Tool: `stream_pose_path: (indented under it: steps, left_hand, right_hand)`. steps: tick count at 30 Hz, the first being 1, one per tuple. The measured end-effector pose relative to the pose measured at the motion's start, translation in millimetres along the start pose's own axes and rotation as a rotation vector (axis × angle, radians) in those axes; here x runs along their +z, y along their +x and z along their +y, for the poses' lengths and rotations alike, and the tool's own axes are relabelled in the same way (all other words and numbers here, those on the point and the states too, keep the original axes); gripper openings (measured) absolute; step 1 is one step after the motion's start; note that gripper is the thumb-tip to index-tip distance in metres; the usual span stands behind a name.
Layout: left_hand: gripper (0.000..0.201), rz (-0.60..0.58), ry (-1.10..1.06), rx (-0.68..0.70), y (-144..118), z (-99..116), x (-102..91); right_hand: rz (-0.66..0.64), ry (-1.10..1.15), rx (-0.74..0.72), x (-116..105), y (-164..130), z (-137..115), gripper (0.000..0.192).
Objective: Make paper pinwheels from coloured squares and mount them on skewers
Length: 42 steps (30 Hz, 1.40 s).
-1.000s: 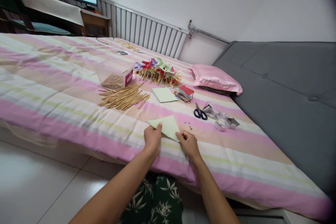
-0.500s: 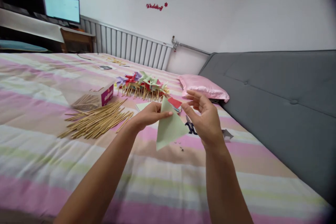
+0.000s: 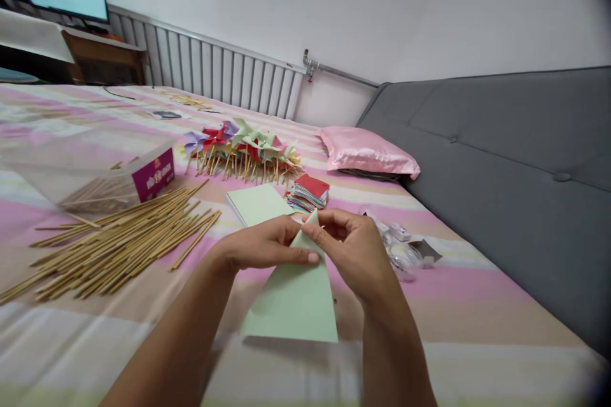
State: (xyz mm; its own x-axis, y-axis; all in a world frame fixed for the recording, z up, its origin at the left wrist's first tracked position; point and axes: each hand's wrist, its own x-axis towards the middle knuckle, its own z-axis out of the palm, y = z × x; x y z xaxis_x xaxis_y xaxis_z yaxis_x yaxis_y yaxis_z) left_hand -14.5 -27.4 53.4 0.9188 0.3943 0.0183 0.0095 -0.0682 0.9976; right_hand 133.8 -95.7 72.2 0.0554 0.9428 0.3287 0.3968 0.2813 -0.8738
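Note:
A pale green sheet of paper (image 3: 296,305), folded to a triangle shape, is held above the striped bed. My left hand (image 3: 272,245) grips its upper part, thumb lying across the front. At the top corner, my right hand (image 3: 346,245) pinches the paper between thumb and fingers. Just beyond my hands lie a pad of light green paper (image 3: 260,202) and a stack of small coloured papers (image 3: 309,189), red on top. Clear plastic packaging (image 3: 403,254) rests to the right of my right hand.
Many thin wooden sticks (image 3: 128,248) are heaped at left, before a clear plastic box (image 3: 95,159) holding more sticks. Finished paper pinwheels (image 3: 243,146) on sticks lie farther back. A pink pillow (image 3: 365,151) sits against the grey headboard (image 3: 501,133).
My right hand has come in from apart and now pinches the green paper's top corner. The paper has turned and sits lower. The view has tilted down and moved closer.

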Motion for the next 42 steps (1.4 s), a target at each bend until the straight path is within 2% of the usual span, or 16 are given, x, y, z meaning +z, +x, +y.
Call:
stream_pose_path:
  steps: [5,11,17,26,37,42]
  left_hand:
    - [0.029,0.111,-0.033,-0.007,2,-3,3.7]
    - [0.025,0.324,-0.062,0.125,14,-6,11.0]
    - [0.035,0.443,-0.112,0.021,20,-15,12.4]
    - [0.032,0.400,-0.148,0.014,20,-18,13.2]
    - [0.030,0.261,-0.252,0.028,18,-19,13.9]
    - [0.028,0.259,-0.322,0.024,16,-23,12.7]
  right_hand:
    - [0.067,0.078,0.036,2,5,6,0.016]
    - [0.170,0.042,0.034,2,8,11,0.017]
    - [0.230,-0.031,0.039,2,10,15,0.023]
    - [0.331,-0.071,0.023,4,8,13,0.022]
    - [0.370,-0.118,-0.002,6,7,10,0.020]
    - [0.354,-0.106,0.013,7,5,8,0.024]
